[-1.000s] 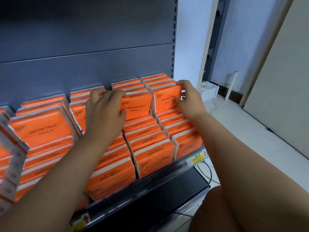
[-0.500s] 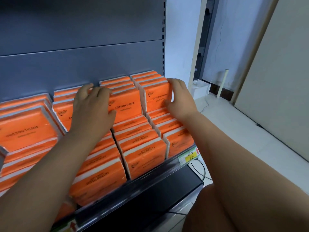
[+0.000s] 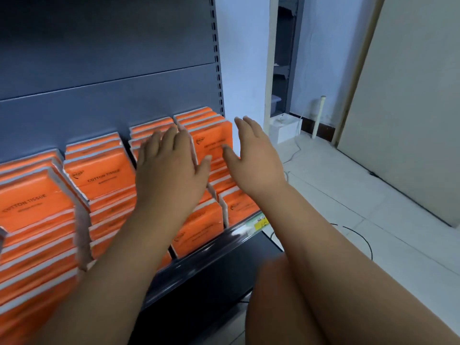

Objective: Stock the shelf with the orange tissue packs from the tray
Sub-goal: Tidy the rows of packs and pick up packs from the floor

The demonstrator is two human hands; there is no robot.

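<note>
Over four orange tissue pack rows [image 3: 99, 175]: left hand [image 3: 171, 175], right hand [image 3: 254, 160], grips wide, empty.

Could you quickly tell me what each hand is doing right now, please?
Left hand: open, fingers straight, holding nothing.
Right hand: open beside the tissue packs, holding nothing.

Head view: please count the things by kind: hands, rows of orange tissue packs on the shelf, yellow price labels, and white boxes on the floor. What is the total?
hands: 2, the left hand and the right hand
rows of orange tissue packs: 4
yellow price label: 1
white box: 1
total: 8
</note>
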